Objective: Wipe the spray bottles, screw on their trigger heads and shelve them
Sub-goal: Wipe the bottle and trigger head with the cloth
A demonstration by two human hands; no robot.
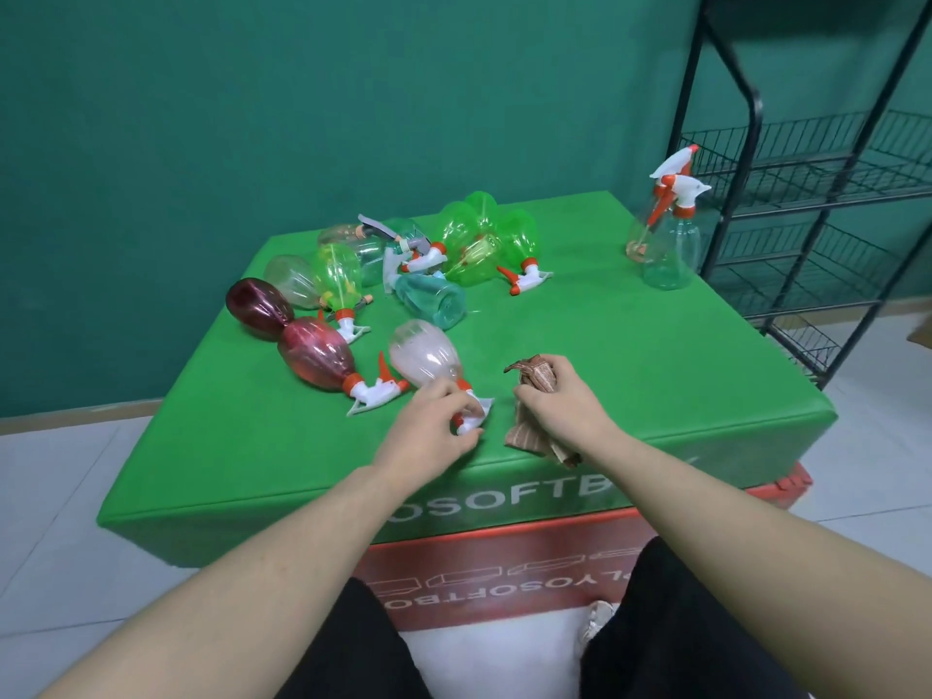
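A pale pink spray bottle [422,356] lies on its side on the green padded block [630,375], near the front edge. My left hand [433,421] grips its white and orange trigger head [476,413]. Just to the right, my right hand [555,396] is closed around a bunched brown striped cloth [534,378] that trails down to the block. Several more bottles, dark red [315,353], green [479,244] and teal [431,297], lie in a heap behind. Two clear bottles with trigger heads [668,249] stand upright at the block's far right corner.
A black wire shelf rack [807,194] stands to the right of the block, its tiers bare where visible. The green block rests on a red block [504,562]. My knees sit below the front edge. A green wall is behind.
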